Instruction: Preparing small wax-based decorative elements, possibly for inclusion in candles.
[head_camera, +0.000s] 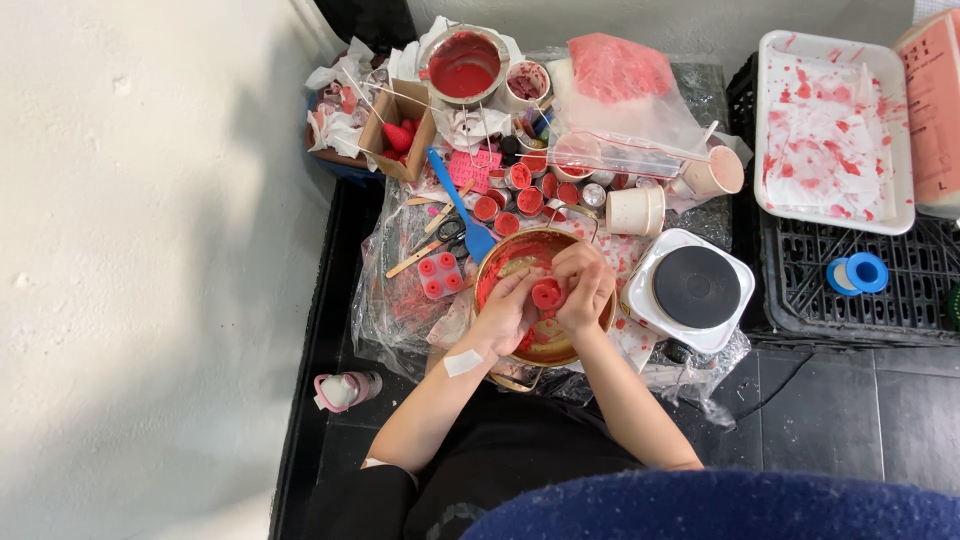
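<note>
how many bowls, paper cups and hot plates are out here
metal bowls: 2 – one under the hands, one at the back
paper cups: 3
hot plate: 1
total: 6

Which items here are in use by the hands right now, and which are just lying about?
In use:
- left hand and right hand, both on the small red mould
- metal bowl beneath them, smeared with red

Lying about:
- hot plate
- blue spatula
- scissors
- paper cups
- stained white tray
- blue tape roll
- pink bottle
</note>
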